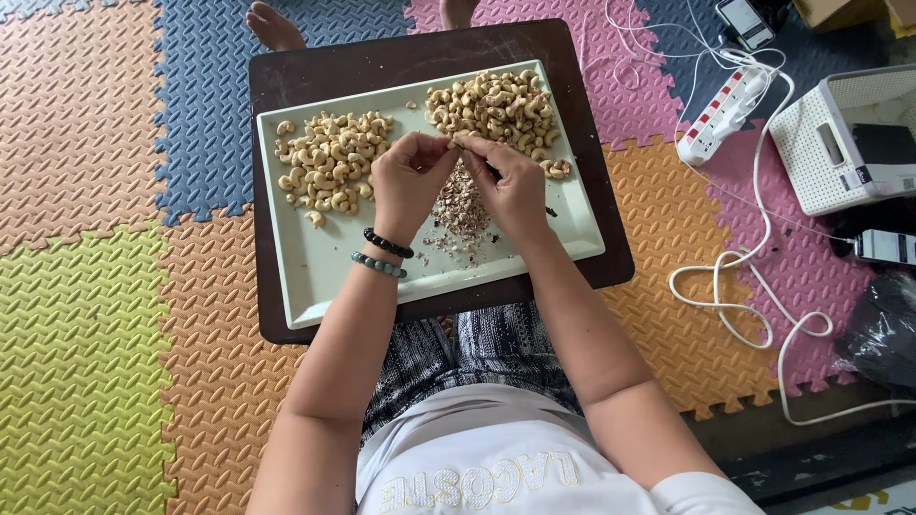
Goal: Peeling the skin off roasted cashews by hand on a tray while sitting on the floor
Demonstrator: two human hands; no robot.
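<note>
While both hands [458, 181] pinch 1 cashew [454, 144], tray [305, 277] edges lie clear.

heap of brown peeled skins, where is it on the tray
In the head view, the heap of brown flaky skins lies mid-tray on the pale green rectangular tray, beneath both hands, between two piles of cashews.

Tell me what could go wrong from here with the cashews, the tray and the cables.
The skin scraps sit between both cashew piles, so flakes could mix into them. The pale tray reaches nearly to the dark board's near edge above the lap; a nudge might tip it. The white cable loops loosely nearby, a snag risk.
</note>
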